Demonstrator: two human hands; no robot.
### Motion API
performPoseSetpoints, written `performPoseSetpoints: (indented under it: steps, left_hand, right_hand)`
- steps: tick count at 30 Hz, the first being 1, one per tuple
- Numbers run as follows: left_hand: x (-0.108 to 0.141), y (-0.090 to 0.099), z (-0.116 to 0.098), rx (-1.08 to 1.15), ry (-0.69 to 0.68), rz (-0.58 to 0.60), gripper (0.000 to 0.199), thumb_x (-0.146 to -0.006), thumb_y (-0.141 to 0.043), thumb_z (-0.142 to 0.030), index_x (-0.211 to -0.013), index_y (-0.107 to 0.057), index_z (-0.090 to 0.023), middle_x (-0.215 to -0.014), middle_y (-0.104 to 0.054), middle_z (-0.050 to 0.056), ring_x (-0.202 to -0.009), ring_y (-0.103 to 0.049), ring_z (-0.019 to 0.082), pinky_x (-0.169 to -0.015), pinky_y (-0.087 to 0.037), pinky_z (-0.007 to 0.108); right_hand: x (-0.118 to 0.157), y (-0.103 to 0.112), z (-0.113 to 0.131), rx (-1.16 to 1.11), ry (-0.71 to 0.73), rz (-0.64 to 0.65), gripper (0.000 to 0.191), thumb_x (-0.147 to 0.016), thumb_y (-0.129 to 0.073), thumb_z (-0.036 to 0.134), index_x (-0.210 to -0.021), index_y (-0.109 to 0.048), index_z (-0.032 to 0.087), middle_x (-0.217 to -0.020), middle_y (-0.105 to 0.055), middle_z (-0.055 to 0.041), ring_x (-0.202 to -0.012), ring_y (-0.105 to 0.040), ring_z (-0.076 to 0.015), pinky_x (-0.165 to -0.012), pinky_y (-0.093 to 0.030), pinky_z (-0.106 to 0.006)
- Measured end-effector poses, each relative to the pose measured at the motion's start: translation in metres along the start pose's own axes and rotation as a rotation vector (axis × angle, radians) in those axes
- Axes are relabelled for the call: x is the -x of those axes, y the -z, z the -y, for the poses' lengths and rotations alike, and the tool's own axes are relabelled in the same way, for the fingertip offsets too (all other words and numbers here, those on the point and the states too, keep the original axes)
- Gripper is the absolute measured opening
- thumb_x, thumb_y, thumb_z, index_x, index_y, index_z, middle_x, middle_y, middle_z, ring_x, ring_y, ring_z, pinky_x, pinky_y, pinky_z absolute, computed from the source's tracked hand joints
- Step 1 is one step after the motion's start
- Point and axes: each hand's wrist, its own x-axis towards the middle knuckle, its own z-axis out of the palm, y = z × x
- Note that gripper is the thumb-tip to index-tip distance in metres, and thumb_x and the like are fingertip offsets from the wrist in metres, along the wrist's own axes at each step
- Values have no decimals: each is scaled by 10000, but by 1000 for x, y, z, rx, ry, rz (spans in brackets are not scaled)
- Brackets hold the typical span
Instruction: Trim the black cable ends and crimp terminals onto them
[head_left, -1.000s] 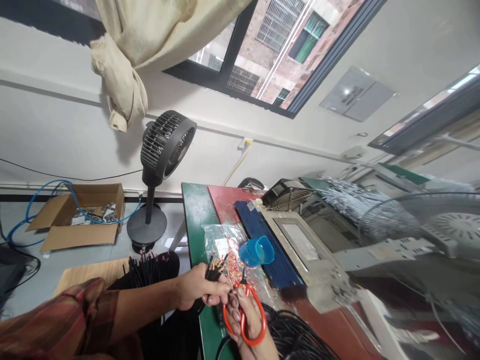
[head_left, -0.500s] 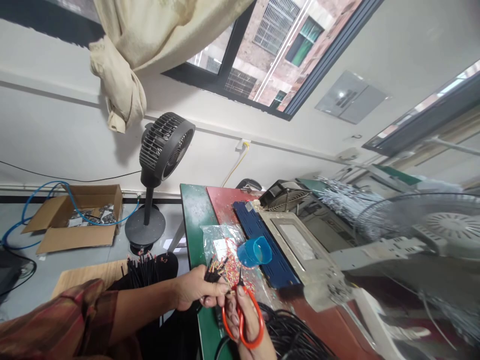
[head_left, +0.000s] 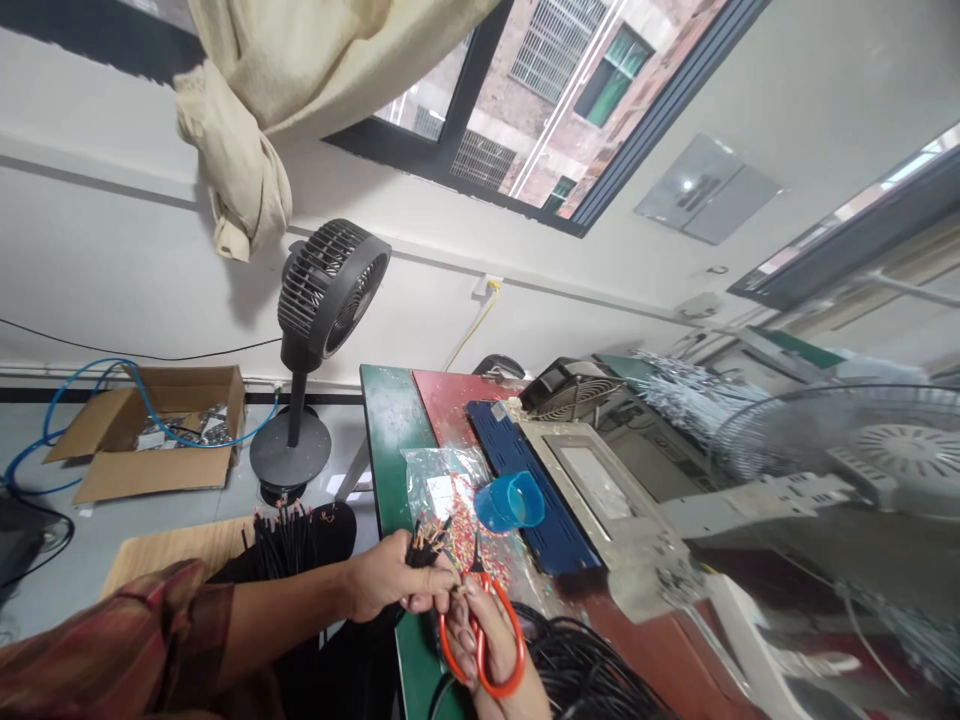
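My left hand (head_left: 397, 578) is closed round a bundle of black cables (head_left: 429, 538), whose stripped ends fan out in thin coloured wires. In my right hand (head_left: 491, 640) are scissors with red-orange handles (head_left: 512, 672); their dark blades point up, away from me. The fingertips of both hands meet at one cable end, partly hidden by the fingers. Beyond the hands, many small red and yellow scraps (head_left: 469, 520) lie on a clear plastic bag (head_left: 420, 470). A blue plastic cup (head_left: 510, 502) stands beside them.
A coil of black cable (head_left: 585, 665) lies right of my hands. More cut cables (head_left: 289, 540) rest at my lap. A machine with a blue panel (head_left: 532, 490) stands on the table, a fan (head_left: 900, 460) at right. A floor fan (head_left: 330, 290) and cardboard box (head_left: 157, 475) are left.
The scissors and my right hand have shifted very slightly left, and the handles sit a little differently. My left hand keeps its hold on the cables with almost no movement.
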Motion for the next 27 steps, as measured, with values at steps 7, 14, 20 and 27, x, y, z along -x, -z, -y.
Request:
performPoseSetpoints:
  steps: [7,14,20,27]
  left_hand:
    - [0,-3,-2,-2,-32,-51,383,-630,-689,-511,-601,-541,-159,-548,-522,-13,-427,-341,49,-418,-207,222]
    - [1,-2,1,-77,-93,-101,389,-693,-638,-512,-631,-546,-139,-551,-497,-26,-436,-340,40,-427,-214,209]
    - [1,0,2,-142,-109,-125,424,-714,-602,-537,-629,-542,-126,-497,-432,-49,-439,-330,43,-432,-215,197]
    - [2,-3,-2,-102,-103,-145,385,-698,-629,-514,-611,-555,-146,-493,-435,-37,-439,-333,58,-442,-204,225]
  right_hand:
    - [3,-6,-1,51,129,-3,464,-624,-703,546,-497,-470,166,-404,-408,54,-364,-322,-43,-381,-238,-179]
    - [-4,-2,-4,237,193,-91,493,-594,-699,592,-484,-502,154,-379,-425,39,-341,-356,-56,-370,-221,-188]
    - [-6,1,-6,250,192,-80,468,-605,-702,575,-513,-518,155,-385,-427,47,-353,-362,-62,-383,-239,-195]
    - [-1,-3,-2,145,204,-1,443,-711,-646,518,-501,-483,163,-410,-416,50,-369,-367,-61,-402,-242,-190]
